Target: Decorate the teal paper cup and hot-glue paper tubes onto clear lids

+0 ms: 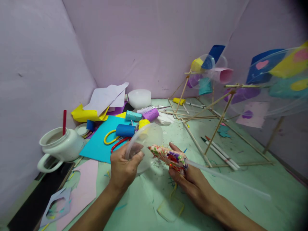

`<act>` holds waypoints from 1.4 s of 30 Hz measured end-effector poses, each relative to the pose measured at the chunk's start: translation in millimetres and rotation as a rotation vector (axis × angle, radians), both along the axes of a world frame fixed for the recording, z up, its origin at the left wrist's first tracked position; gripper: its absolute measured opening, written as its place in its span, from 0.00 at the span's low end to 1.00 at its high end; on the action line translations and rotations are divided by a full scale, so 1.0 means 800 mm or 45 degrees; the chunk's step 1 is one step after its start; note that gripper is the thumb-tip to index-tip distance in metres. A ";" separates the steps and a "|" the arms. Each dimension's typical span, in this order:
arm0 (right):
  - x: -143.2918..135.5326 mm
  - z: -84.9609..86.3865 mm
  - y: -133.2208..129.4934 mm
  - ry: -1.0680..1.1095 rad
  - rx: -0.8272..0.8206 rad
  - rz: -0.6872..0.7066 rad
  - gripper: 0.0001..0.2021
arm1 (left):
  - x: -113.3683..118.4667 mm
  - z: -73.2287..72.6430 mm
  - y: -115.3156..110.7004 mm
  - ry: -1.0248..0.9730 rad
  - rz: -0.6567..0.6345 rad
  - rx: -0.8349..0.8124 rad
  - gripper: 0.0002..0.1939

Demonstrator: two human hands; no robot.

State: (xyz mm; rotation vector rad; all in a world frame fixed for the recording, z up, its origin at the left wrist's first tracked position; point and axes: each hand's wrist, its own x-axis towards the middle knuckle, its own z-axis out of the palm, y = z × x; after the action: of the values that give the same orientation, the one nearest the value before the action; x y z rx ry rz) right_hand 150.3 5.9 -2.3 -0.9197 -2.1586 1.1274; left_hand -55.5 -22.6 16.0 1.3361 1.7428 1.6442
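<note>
My left hand [125,165] pinches the rim of a clear, round plastic bowl or lid [152,136], tilted up on its edge. Wrapped round a flower-patterned glue gun [168,157] is my right hand [190,179]. The gun's nozzle points left, close to the plastic piece; whether they touch cannot be told. A long translucent glue stick [228,178] sticks out of the gun's back towards the right. Behind the plastic piece lie scissors with yellow [107,138] and red handles, partly hidden, and a blue paper roll [125,130].
Stick frames [194,138] with plastic discs and coloured paper rolls stand at the right. White pencils [223,154] lie inside. At the left are a white pot [69,144], turquoise paper [96,141] and pink paper [84,183]. A white bowl [139,98] stands behind.
</note>
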 end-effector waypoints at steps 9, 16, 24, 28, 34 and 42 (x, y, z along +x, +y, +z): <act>0.000 0.002 0.002 0.007 0.080 0.050 0.23 | 0.001 -0.004 0.003 0.160 -0.033 0.133 0.06; 0.001 -0.001 0.002 0.009 0.039 0.022 0.23 | 0.001 -0.004 0.002 0.178 -0.032 0.141 0.06; 0.000 0.001 0.002 0.019 0.025 0.039 0.23 | 0.003 -0.004 0.001 0.174 -0.037 0.143 0.05; -0.001 0.001 0.003 0.016 0.074 0.039 0.23 | 0.003 -0.003 0.001 0.192 -0.032 0.145 0.05; -0.001 0.000 0.002 0.029 0.096 0.020 0.23 | 0.002 -0.001 0.001 0.195 -0.023 0.158 0.05; -0.002 -0.001 0.003 0.021 0.066 0.052 0.23 | 0.004 -0.003 0.001 0.200 -0.018 0.154 0.05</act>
State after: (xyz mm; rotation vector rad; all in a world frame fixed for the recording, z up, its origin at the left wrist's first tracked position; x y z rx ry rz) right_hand 149.1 8.6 -2.8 -0.8442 -2.1924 1.0890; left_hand -52.2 -21.8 13.4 1.5677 1.7389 1.7017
